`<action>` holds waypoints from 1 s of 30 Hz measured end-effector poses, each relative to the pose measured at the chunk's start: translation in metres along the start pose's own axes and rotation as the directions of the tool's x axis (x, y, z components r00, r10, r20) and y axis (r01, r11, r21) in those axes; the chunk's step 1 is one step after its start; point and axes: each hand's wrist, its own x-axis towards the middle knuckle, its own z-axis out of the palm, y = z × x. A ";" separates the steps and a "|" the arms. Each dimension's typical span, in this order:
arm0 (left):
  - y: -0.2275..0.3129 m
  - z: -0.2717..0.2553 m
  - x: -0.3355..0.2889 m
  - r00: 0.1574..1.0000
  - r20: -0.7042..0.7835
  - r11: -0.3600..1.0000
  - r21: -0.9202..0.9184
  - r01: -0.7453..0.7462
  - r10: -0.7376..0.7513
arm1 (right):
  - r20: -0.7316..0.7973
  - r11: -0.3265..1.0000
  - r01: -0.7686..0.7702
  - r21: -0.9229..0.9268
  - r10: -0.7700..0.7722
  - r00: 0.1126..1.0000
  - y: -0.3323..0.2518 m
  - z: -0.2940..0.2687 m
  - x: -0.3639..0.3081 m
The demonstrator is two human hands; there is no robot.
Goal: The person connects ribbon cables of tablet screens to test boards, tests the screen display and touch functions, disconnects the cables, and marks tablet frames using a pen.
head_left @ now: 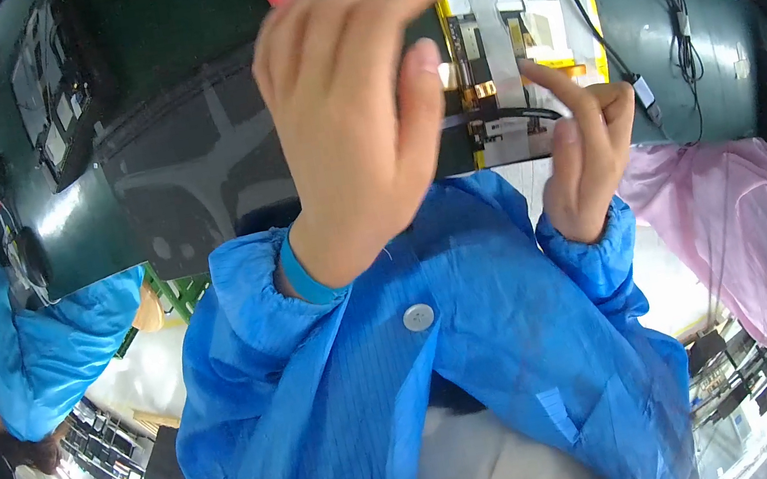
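My left hand (346,104) is raised over the left side of an opened flat electronic device (485,146), its fingers stretched out and slightly blurred, and nothing shows in it. The device has brown circuit boards, yellow edges and a grey tape strip (495,38) across it. Over its right part, my right hand (589,134) points its index finger at the board beside an orange ribbon (564,72). The other fingers of that hand are bent, the thumb apart from the index tip. A black strip (525,112) runs across the device toward the thumb; whether they touch, I cannot tell.
A dark panel with grey patches (198,159) lies left of the device, another opened device (57,106) beyond it. A black cable with a plug (645,89) and a coiled cable (681,27) are at right. People in blue (63,324) and pink (727,233) sit either side.
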 end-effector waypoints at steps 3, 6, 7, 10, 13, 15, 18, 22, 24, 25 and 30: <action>0.019 0.003 -0.009 0.970 0.178 0.977 -0.166 -0.137 0.167 | 0.018 0.982 -0.051 0.181 0.049 0.999 -0.005 -0.007 -0.003; 0.039 0.017 -0.022 0.951 0.229 0.925 -0.363 -0.115 0.208 | 0.010 0.625 -0.237 0.744 0.343 0.939 -0.011 -0.010 -0.014; 0.039 0.022 -0.027 0.949 0.234 0.923 -0.368 -0.115 0.211 | 0.007 0.625 -0.239 0.743 0.350 0.937 -0.009 -0.013 -0.015; 0.043 0.023 -0.031 0.945 0.276 0.902 -0.429 -0.043 0.177 | 0.059 0.538 -0.231 0.810 0.318 0.946 -0.002 -0.012 -0.017; 0.034 0.008 -0.027 0.914 0.350 0.974 -0.163 -0.156 0.206 | 0.236 0.374 -0.350 0.859 0.317 0.918 -0.002 -0.014 -0.023; 0.032 0.004 -0.026 0.938 0.297 0.983 -0.106 -0.151 0.177 | 0.275 0.310 -0.393 0.866 0.363 0.890 -0.011 -0.013 -0.018; 0.033 -0.003 -0.024 0.956 0.264 0.986 0.072 -0.149 0.126 | 0.278 0.406 -0.431 0.806 0.384 0.880 -0.015 0.001 -0.008; 0.022 0.007 -0.016 0.962 0.054 0.931 0.241 -0.274 0.269 | 0.110 0.624 -0.300 0.722 0.324 0.940 -0.016 0.012 0.001; 0.021 0.009 -0.011 0.976 0.102 0.935 0.281 -0.214 0.193 | 0.031 0.795 -0.239 0.557 0.268 0.963 -0.010 0.015 0.005; 0.019 0.012 -0.009 0.980 0.125 0.936 0.299 -0.185 0.153 | -0.038 0.921 -0.169 0.351 0.195 0.980 -0.006 0.015 0.007; 0.011 0.012 -0.014 0.984 0.162 0.942 0.313 -0.123 0.074 | -0.165 0.986 -0.152 0.070 0.162 0.973 0.007 0.015 -0.002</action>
